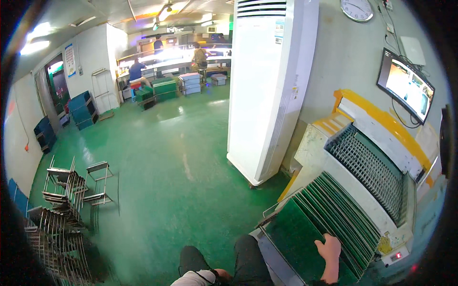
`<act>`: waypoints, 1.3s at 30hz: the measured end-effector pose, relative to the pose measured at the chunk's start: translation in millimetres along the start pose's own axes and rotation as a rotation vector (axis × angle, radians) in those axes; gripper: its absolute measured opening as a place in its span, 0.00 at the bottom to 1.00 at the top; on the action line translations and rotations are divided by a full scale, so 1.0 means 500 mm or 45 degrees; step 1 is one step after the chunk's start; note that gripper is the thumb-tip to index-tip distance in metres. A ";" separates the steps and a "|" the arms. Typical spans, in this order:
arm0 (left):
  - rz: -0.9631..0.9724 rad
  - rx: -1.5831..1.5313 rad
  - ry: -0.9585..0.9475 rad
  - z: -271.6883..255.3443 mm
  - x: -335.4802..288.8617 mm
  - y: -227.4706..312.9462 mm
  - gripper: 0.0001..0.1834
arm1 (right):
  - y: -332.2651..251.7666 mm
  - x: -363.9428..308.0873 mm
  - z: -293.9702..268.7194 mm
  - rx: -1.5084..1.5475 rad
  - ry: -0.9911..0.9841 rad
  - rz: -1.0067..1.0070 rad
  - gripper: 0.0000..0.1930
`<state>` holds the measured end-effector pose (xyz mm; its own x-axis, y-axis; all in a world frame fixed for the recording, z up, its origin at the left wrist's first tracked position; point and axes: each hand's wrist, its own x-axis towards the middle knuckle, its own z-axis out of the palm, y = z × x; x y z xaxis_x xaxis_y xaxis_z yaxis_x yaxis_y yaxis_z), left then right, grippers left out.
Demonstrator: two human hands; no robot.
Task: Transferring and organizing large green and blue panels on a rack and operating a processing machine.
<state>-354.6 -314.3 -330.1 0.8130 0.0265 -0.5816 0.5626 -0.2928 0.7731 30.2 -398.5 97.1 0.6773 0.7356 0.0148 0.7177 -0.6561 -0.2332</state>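
Dark green flat boards, like circuit panels, stand on edge in a slotted rack (275,209) at my lower right. My right hand (329,248) is on the front green board (296,238), thumb against its broad face and fingers curled over its upper edge. More green boards (341,209) stand in a close row behind it. A small patch of skin, seemingly my left hand (222,274), shows low by my dark-trousered legs, next to a white sleeve or cloth (194,279). Its fingers are hidden.
Beyond the rack is a pale machine with a roller bed (369,167) and yellow trim. A tall white air conditioner (260,95) stands ahead. Stacked metal racks (62,224) fill the lower left. A wall screen (406,86) hangs right. People (137,71) work at far benches.
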 end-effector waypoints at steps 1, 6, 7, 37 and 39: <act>-0.005 -0.042 -0.010 -0.008 -0.003 0.013 0.21 | 0.007 0.000 0.002 0.003 0.007 0.016 0.26; -0.130 -0.389 0.033 -0.021 -0.035 0.037 0.16 | 0.012 0.002 0.008 -0.040 0.050 -0.075 0.25; -0.169 -0.525 0.042 -0.020 -0.037 0.040 0.16 | 0.006 0.000 0.004 -0.035 0.053 -0.070 0.25; 0.226 -0.112 0.137 -0.001 -0.102 0.058 0.21 | -0.025 -0.010 0.002 -0.005 0.034 -0.117 0.23; 0.514 -0.107 0.275 0.007 -0.093 0.053 0.22 | -0.019 -0.011 0.009 -0.043 0.098 -0.135 0.22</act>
<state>-378.0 -326.9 -283.6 0.9771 0.1271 -0.1707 0.1975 -0.2426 0.9498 19.0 -395.8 94.9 0.6065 0.7871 0.1123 0.7903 -0.5813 -0.1938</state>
